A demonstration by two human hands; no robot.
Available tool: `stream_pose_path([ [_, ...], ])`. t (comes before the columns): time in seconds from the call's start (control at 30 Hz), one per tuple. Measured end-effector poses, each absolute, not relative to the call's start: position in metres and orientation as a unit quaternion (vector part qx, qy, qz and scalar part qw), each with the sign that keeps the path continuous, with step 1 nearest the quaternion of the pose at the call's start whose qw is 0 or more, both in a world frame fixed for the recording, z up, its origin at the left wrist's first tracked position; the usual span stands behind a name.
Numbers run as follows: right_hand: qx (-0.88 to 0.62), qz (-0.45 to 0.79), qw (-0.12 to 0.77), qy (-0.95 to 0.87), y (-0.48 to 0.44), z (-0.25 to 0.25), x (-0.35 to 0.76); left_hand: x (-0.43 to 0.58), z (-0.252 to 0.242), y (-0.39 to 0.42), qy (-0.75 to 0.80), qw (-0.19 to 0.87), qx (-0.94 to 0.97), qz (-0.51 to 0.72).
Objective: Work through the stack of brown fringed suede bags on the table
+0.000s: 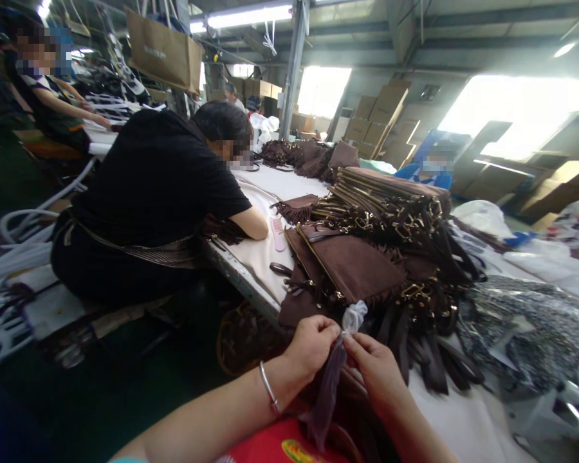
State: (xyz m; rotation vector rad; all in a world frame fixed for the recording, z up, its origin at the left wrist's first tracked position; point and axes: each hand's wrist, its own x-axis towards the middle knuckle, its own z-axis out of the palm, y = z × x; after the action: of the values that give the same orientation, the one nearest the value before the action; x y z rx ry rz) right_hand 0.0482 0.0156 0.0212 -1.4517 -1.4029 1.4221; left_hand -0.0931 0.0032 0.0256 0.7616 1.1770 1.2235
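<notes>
My left hand point(312, 346) and my right hand point(374, 366) meet low in the middle of the view, both pinched shut on the top of a thin brown strap point(327, 393) that hangs down between them. A small crumpled piece of clear wrap point(354, 316) sticks up from the pinch. A silver bangle point(269, 388) rings my left wrist. Just beyond my fingers lies a pile of brown suede bags point(354, 263) with fringes and gold hardware on the white table point(260, 254).
A person in a black top point(154, 186) leans over the table at the left, a pink comb point(277, 233) near their elbow. More stacked bags point(390, 190) lie farther back. Patterned fabric point(521, 321) lies right. Cardboard boxes point(381, 119) and other workers stand behind.
</notes>
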Motion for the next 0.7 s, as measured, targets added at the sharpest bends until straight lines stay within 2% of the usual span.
stream_pose_path([
  [0.1, -0.563, 0.517, 0.306, -0.567, 0.017, 0.023, 0.047, -0.1, 0.029, 0.0, 0.556, 0.424, 0.502, 0.509],
  [0.2, -0.571, 0.433, 0.295, -0.633, 0.016, 0.027, 0.044, -0.105, 0.032, -0.003, 0.548, 0.215, 0.674, 0.446],
  [0.33, -0.562, 0.257, 0.305, -0.725, 0.01, 0.03, 0.04, -0.103, 0.036, -0.001, 0.536, 0.06, 0.767, 0.348],
  [0.47, -0.554, 0.148, 0.288, -0.767, 0.006, 0.028, 0.039, -0.096, 0.041, 0.003, 0.549, 0.035, 0.771, 0.321],
  [0.7, -0.547, 0.093, 0.304, -0.774, 0.006, 0.022, 0.041, -0.082, 0.041, 0.001, 0.602, 0.138, 0.686, 0.384],
])
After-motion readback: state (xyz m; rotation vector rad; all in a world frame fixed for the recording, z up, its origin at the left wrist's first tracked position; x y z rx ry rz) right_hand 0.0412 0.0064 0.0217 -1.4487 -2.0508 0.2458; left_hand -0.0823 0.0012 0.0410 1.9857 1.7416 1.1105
